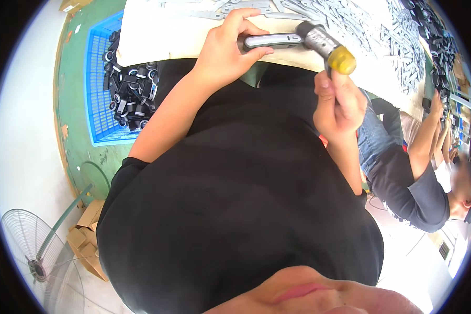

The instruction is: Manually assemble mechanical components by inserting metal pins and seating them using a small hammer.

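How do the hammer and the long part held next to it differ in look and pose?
The hammer has a thick, round, yellow-ended head; the part is slim, silver and black. The hammer's head slants down toward the right, while the part lies nearly level. The right hand grips the hammer; the left hand holds the part. Both show dark areas.

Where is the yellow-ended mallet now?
In the head view, upper right of centre: the mallet is in the right hand, beside the grey piece in the left hand.

Pale table (157,34) bearing scattered grey pieces (403,57)
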The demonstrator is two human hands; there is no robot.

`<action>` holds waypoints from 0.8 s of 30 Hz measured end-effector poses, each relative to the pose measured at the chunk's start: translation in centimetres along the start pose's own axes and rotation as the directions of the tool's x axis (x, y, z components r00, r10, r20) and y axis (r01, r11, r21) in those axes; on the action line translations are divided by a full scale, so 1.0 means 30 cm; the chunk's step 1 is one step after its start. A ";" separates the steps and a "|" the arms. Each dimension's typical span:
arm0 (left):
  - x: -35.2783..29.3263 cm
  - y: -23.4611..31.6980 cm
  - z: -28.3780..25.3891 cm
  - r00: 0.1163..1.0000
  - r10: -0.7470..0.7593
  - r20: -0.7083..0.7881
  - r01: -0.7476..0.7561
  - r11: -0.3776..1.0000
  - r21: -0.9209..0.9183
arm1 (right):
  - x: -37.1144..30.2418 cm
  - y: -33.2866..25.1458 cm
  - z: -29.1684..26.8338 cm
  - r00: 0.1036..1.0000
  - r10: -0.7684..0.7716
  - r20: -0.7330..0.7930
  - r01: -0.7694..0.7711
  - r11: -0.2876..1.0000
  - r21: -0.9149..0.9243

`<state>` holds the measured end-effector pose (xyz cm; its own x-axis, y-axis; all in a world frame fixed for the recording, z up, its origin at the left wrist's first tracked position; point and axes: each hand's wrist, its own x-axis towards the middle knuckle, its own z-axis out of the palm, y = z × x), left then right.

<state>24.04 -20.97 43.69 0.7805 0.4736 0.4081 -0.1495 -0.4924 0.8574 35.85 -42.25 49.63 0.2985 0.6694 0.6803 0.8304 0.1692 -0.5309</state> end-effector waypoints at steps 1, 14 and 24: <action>-0.001 -0.001 0.000 1.000 -0.002 -0.001 0.002 1.000 0.000 | 0.001 0.016 0.026 0.997 -0.082 -0.014 0.082 0.997 0.011; -0.030 0.000 -0.050 0.994 -0.102 -0.023 0.103 0.995 0.012 | 0.032 -0.072 0.146 0.884 0.236 0.403 -0.118 0.947 -0.298; 0.029 0.197 -0.079 0.987 -0.161 -0.027 0.160 0.986 -0.045 | -0.094 0.067 0.024 0.976 0.173 -0.135 -0.133 0.956 0.263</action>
<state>22.41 -21.73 49.85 0.7776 0.5663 0.2731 -0.0505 -0.3768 0.9249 36.35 -43.27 46.28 0.4984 0.5846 0.6402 0.6299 0.2633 -0.7307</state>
